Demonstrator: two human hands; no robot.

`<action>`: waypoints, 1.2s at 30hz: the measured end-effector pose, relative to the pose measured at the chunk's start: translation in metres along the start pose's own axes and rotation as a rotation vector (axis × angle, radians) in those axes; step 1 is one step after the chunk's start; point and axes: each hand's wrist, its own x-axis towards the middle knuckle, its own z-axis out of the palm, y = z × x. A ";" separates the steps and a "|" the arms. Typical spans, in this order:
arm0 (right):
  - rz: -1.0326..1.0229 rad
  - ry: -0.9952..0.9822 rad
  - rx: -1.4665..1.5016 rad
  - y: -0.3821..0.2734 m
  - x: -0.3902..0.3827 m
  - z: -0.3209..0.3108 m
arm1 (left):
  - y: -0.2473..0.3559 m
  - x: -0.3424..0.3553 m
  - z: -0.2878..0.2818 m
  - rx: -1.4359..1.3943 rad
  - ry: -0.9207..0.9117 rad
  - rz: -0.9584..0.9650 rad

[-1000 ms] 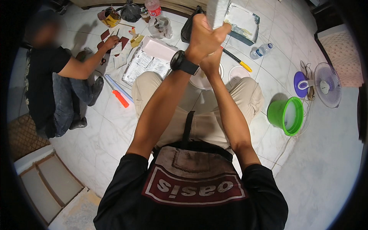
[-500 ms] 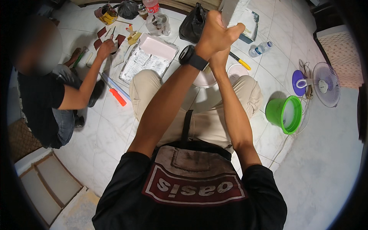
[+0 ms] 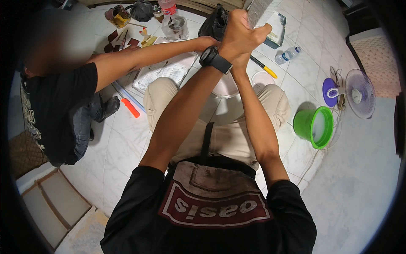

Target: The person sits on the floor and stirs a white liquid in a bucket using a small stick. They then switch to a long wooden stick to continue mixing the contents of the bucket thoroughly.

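My left hand [image 3: 240, 36], with a black watch [image 3: 210, 56] on its wrist, is a closed fist raised at the top centre. A whitish-grey ridged bar [image 3: 259, 13] shows just beyond its knuckles; the part inside the grip is hidden. My right hand [image 3: 242, 60] comes up close behind and below the left, its fingers covered by it. Beneath my wrists, between my knees, stands a round tub [image 3: 227, 94] with pale contents. A second pale tub [image 3: 262, 78] is by my right knee. Near it lies a black rod with a yellow end [image 3: 269, 71].
A co-worker's arm [image 3: 160, 53] stretches over the paint-smeared tray [image 3: 185, 74] toward the black bag [image 3: 212, 24]. An orange-handled tool [image 3: 130, 108] lies at left. On the right are a water bottle [image 3: 287, 55], green bucket [image 3: 302, 122], fan [image 3: 360, 94] and dark-rimmed tray [image 3: 281, 31].
The co-worker's arm has swung right, across the tray toward the black bag. My hands have hardly moved. The bar beyond my fist now shows a greyer, ridged face.
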 end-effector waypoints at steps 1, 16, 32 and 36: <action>0.039 -0.007 -0.041 0.002 0.000 -0.005 | -0.005 0.000 0.005 -0.062 0.004 0.000; -0.025 0.011 0.122 -0.002 -0.008 0.007 | 0.009 -0.004 0.000 -0.041 0.039 -0.024; -0.014 -0.008 0.108 0.007 -0.028 0.020 | 0.017 -0.015 -0.023 0.006 0.003 -0.133; -0.207 0.125 0.052 0.056 -0.028 0.023 | 0.017 -0.010 -0.011 0.001 0.021 0.035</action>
